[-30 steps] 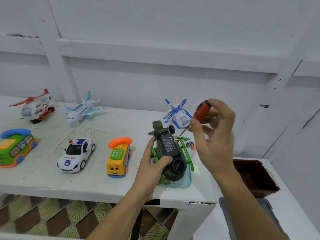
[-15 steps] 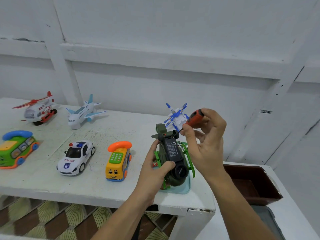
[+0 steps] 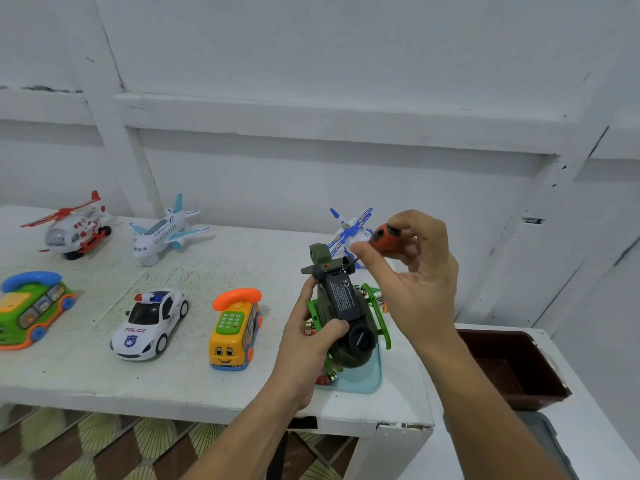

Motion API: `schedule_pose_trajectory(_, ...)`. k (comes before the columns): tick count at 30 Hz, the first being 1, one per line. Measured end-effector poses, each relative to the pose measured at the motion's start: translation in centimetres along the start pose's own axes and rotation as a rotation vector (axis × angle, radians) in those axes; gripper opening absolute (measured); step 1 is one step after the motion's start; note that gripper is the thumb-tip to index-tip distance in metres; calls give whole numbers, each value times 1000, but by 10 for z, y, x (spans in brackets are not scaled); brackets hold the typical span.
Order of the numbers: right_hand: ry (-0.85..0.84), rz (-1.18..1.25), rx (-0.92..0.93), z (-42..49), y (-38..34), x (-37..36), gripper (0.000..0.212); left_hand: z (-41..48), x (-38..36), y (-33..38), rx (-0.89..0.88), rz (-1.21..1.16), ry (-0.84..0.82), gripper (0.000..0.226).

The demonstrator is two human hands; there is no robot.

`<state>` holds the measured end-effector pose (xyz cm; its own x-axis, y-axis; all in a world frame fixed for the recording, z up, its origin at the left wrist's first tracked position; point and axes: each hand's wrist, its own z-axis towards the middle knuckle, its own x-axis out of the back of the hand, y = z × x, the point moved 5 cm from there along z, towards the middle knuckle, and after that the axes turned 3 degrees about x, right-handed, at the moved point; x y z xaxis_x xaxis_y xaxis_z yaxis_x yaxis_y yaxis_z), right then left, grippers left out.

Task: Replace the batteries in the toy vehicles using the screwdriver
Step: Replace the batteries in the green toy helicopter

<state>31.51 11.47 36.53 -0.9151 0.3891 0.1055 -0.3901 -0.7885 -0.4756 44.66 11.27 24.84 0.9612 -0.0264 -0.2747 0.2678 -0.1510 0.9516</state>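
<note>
Gripping inverted green toy helicopter [image 3: 346,318] in left hand [image 3: 304,344], thumb across its belly, over light-blue tray [image 3: 363,384] near table [image 3: 207,268]'s front right corner. Pinching orange screwdriver [image 3: 382,238] with right hand [image 3: 415,282], tip at tail end.

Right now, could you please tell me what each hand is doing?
Left hand: closed around the green toy helicopter.
Right hand: closed on the screwdriver.
</note>
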Motion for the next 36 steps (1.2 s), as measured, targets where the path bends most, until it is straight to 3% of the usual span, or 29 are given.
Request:
schedule_pose_trajectory(9,-87,66,-9,6,3,-5,33,6,1,0,-50,48,11,74)
schedule_pose_trajectory(17,-73,59,-56,11,7,-8,56,8,3,5,-111,146,-17,72)
schedule_pose_trajectory(22,-135,85,-46,14,5,-16,44,8,5,10,-119,154,-31,62)
schedule_pose_trajectory(36,-232,72,-111,31,2,-54,49,32,34,27,-117,185,-77,62)
